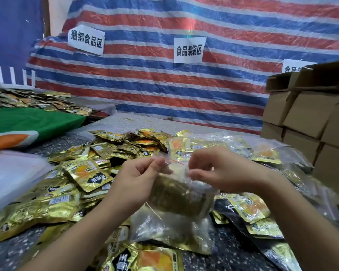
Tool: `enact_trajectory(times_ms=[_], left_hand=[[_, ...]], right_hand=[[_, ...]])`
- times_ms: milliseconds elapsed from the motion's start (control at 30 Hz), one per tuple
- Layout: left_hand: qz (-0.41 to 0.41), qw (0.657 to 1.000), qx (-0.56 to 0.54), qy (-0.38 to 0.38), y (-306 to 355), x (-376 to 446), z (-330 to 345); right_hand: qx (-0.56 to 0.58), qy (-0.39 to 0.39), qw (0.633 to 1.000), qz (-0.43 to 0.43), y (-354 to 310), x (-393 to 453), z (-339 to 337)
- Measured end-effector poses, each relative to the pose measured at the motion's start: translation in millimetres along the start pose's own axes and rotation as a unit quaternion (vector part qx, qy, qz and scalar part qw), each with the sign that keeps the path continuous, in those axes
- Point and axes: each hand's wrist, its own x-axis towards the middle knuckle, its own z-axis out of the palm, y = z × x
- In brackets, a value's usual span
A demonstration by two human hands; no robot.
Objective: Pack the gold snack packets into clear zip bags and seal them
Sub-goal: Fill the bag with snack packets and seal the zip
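Backdrop and surroundings of the packing spot

A striped tarp (184,85) in red, blue and white is hung behind the speckled desk (145,122), with white paper signs (189,50) stuck on it. Brown cartons (309,122) are stacked at the right. A green and orange cloth (27,124) is spread at the left, below white rails (12,77).

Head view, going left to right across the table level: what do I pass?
Stack of empty clear bags → loose gold packets → left hand → clear zip bag being sealed → right hand → cardboard boxes.
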Motion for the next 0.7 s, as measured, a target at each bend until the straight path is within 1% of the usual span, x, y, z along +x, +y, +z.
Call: enact_trajectory(times_ms=[67,167,233,300,467,533,600,667,700], left_hand=[[-0.009,0.999,-0.040,0.001,2.1,-0.4,0.6],[-0.002,0.996,-0.084,0.005,7.1,-1.1,-1.9],[0.004,0.994,-0.109,0.005,10.3,-1.0,-4.4],[0.000,0.992,-0.126,0.000,12.7,-0.5,-6.4],[-0.039,0.991,-0.113,-0.055,12.7,-1.6,-4.0],[-0.025,0.992,-0.117,-0.051,12.7,-1.9,-4.0],[-0.004,0.990,-0.139,-0.031,14.5,-1.1,-5.8],[0.007,0.987,-0.159,-0.018,17.0,-0.2,-8.6],[0.010,0.987,-0.161,-0.015,17.7,-0.1,-9.7]], right_hand=[[0.007,0.005,1.000,-0.018,-0.3,-2.2,-5.0],[0.006,0.000,0.998,-0.055,-1.0,-7.2,-10.5],[-0.006,0.040,0.997,-0.071,-1.0,-8.4,-13.3],[0.012,0.090,0.992,-0.092,-2.2,-8.2,-14.9],[0.078,0.195,0.970,-0.122,-4.4,-8.1,-19.6],[0.107,0.226,0.959,-0.130,-4.9,-7.9,-21.0],[0.150,0.254,0.945,-0.139,-6.3,-7.8,-22.3],[0.192,0.263,0.935,-0.140,-7.6,-8.2,-23.8],[0.199,0.255,0.936,-0.136,-7.7,-8.4,-24.3]])
